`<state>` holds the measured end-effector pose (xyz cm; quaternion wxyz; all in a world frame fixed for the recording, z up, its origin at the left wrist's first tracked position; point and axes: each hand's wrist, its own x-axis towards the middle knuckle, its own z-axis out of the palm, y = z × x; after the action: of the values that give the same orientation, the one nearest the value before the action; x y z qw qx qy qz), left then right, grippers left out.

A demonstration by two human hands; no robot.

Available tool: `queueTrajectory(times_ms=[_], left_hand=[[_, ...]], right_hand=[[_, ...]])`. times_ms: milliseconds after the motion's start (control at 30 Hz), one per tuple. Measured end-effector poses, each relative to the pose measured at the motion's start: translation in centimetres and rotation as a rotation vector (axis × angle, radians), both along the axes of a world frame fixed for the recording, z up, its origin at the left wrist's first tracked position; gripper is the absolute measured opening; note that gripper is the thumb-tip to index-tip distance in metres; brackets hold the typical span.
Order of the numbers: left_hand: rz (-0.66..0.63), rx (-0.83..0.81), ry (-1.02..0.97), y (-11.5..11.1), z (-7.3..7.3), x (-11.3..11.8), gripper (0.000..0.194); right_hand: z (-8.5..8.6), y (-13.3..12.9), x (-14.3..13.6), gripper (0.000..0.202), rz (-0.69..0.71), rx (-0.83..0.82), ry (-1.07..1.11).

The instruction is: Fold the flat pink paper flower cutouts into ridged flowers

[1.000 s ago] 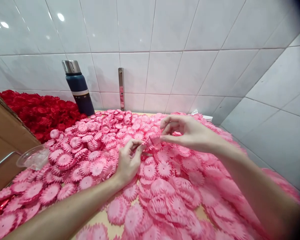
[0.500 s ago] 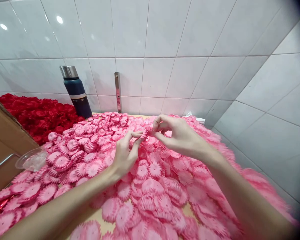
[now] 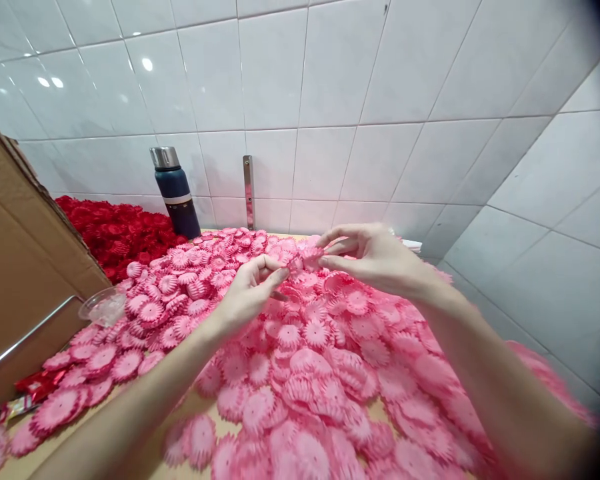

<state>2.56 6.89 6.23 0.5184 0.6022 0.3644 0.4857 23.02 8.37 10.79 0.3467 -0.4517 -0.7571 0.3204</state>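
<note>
Pink scalloped fabric flower pieces lie in a deep, loose heap over the table. Above the heap my left hand pinches a small pink flower piece between thumb and forefinger. Close by on the right, my right hand has its thumb and fingers closed on the edge of another pink flower piece. The two held pieces meet or overlap between my hands; whether they are joined cannot be made out.
A dark blue bottle stands against the tiled wall, beside a pile of red flower pieces. A cardboard box and a clear plastic cup are at the left. A metal strip is upright at the wall.
The view has shifted left, showing more of the box. My hands stay close together, and the pink piece at my right fingers now shows more fully.
</note>
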Motion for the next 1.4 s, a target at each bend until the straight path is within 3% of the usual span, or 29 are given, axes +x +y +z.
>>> queueTrajectory(times_ms=[133,333,467,633,733,800,900,1000,1033,1133,1233,1400], left_hand=[[0.029,-0.032,-0.007,-0.1,-1.9,-0.4,0.021],[0.077,-0.071,-0.092,0.1,-5.5,0.0,0.026],[0.085,-0.084,-0.131,-0.1,-6.2,0.2,0.031],[0.015,-0.096,-0.119,-0.3,-7.0,-0.3,0.029],[0.034,-0.163,-0.239,0.0,-7.8,-0.6,0.027],[0.046,-0.208,-0.345,0.2,-8.1,-0.7,0.026],[0.028,-0.262,-0.396,0.3,-8.0,-0.4,0.022],[0.025,-0.295,-0.419,0.2,-7.6,-0.1,0.019],[0.025,-0.303,-0.428,0.1,-7.5,-0.1,0.018],[0.004,-0.330,-0.407,-0.1,-7.3,-0.2,0.016],[-0.006,-0.331,-0.383,-0.2,-7.2,-0.4,0.013],[0.038,-0.295,-0.350,-0.1,-7.1,-0.3,0.016]], right_hand=[[-0.7,-0.2,-0.9,0.017,0.039,-0.029,-0.040],[-2.8,0.1,-2.9,0.031,0.083,-0.017,-0.017],[-3.2,0.7,-2.8,0.036,0.171,-0.130,0.027],[-2.3,1.7,-0.3,0.031,0.241,-0.299,0.073],[-1.3,1.9,1.8,0.026,0.131,-0.280,0.203],[-0.9,2.0,2.8,0.028,-0.009,-0.168,0.260],[-1.0,2.2,3.0,0.032,-0.186,-0.041,0.161],[-2.2,2.5,1.6,0.064,-0.325,0.157,-0.037],[-2.7,2.5,1.0,0.064,-0.330,0.246,-0.097],[-3.8,2.1,-0.9,0.037,-0.005,0.231,-0.187],[-4.0,1.3,-2.1,0.031,0.295,0.093,-0.201],[-3.5,0.3,-2.9,0.022,0.420,-0.007,-0.211]])
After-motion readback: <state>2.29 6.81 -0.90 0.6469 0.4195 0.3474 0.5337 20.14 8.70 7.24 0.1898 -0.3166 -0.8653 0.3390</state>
